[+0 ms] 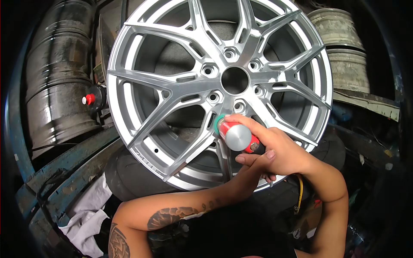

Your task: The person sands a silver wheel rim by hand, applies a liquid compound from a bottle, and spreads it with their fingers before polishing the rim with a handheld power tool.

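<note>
A silver multi-spoke car wheel rim [172,81] fills the middle of the view, its face tilted up toward me. My right hand [282,148] is wrapped round a small red and silver air sander [239,137], with its index finger stretched along the tool's head. The sander's green pad [218,124] rests against a lower spoke beside the lug holes. My left hand [254,170] is closed at the near end of the sander, overlapping my right hand. Part of its fingers is hidden under the right hand.
Stacked grimy steel wheels [60,64] stand on the left, and more wheels [344,69] sit at the right on a ledge [365,103]. A black tool with a red knob [89,99] is left of the rim. White cloth [88,215] and a yellow hose [300,193] lie lower down.
</note>
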`<state>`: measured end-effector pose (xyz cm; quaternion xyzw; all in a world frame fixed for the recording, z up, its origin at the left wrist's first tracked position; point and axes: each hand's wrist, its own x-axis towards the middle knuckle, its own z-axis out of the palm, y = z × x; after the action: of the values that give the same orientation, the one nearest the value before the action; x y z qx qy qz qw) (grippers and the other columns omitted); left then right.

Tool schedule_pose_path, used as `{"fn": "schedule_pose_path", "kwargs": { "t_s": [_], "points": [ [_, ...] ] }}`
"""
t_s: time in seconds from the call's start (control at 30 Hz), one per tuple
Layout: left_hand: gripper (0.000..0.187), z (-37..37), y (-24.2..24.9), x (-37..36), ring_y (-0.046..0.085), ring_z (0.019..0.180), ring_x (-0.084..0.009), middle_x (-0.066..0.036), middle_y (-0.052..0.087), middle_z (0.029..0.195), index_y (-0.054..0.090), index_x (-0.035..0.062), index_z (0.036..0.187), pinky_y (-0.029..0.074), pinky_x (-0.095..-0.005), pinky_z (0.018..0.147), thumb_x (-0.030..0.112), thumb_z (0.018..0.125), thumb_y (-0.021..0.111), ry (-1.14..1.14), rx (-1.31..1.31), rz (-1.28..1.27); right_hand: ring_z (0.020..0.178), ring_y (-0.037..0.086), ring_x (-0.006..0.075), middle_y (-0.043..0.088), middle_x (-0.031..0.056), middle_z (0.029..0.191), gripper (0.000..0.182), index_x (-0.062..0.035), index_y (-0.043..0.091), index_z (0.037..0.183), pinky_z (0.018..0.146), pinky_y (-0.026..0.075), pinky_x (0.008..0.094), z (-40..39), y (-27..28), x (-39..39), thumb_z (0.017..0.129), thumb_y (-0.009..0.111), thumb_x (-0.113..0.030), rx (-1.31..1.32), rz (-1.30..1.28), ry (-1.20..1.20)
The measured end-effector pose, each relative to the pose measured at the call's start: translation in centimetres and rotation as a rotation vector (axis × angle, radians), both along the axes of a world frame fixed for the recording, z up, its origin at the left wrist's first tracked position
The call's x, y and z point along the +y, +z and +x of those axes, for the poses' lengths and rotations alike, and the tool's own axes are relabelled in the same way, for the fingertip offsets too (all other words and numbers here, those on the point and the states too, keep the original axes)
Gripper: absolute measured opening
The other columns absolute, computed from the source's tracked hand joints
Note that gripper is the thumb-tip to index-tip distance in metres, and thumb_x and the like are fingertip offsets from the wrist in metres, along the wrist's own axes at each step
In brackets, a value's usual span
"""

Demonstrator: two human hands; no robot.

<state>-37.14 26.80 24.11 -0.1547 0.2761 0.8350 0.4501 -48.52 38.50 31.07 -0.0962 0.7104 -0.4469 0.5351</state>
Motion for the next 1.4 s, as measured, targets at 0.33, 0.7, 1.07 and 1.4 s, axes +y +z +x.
{"fn": "schedule_pose_path", "kwargs": {
  "t_s": [0.33,0.7,1.07,1.4],
  "points": [
    [0.052,-1.2,0.1,0.3,0.06,0.089,-0.0183,-0.009,0.061,0.096,0.059,-0.0015,0.113,0.051,-0.0352,0.086,0.048,0.11,0.044,0.024,-0.035,0.049,0.076,0.076,0.0355,0.076,0.0173,0.103,0.077,-0.0236,0.038,0.159,0.07,0.058,0.0408,0.5,0.0,0.2,0.092,0.076,-0.022,0.14,0.038,-0.041],
    [0.045,-4.0,1.3,-0.4,0.056,0.088,-0.0163,-0.007,0.059,0.098,0.059,0.0011,0.115,0.048,-0.0333,0.085,0.044,0.11,0.046,0.108,-0.149,-0.003,0.054,0.07,0.0245,0.072,0.0137,0.079,0.077,-0.0236,0.036,0.161,0.052,0.055,0.0364,0.2,-2.3,0.1,0.094,0.075,-0.021,0.291,-0.003,-0.157],
    [0.044,-0.3,0.2,0.8,0.059,0.087,-0.0157,-0.008,0.062,0.095,0.062,0.0019,0.108,0.049,-0.0336,0.082,0.044,0.11,0.047,0.179,-0.139,0.111,0.068,0.076,0.0263,0.076,0.015,0.101,0.078,-0.0246,0.039,0.159,0.063,0.059,0.0381,0.5,-1.9,0.1,0.092,0.078,-0.023,0.316,-0.035,0.042],
    [0.05,-2.7,0.4,-0.1,0.061,0.087,-0.0172,-0.009,0.063,0.097,0.062,0.0008,0.108,0.051,-0.0333,0.082,0.05,0.108,0.05,0.121,-0.083,-0.003,0.063,0.071,0.0216,0.076,0.0129,0.094,0.078,-0.0241,0.039,0.16,0.065,0.055,0.0344,0.4,-1.8,-0.2,0.093,0.078,-0.02,0.329,0.028,-0.102]
  ]
}}
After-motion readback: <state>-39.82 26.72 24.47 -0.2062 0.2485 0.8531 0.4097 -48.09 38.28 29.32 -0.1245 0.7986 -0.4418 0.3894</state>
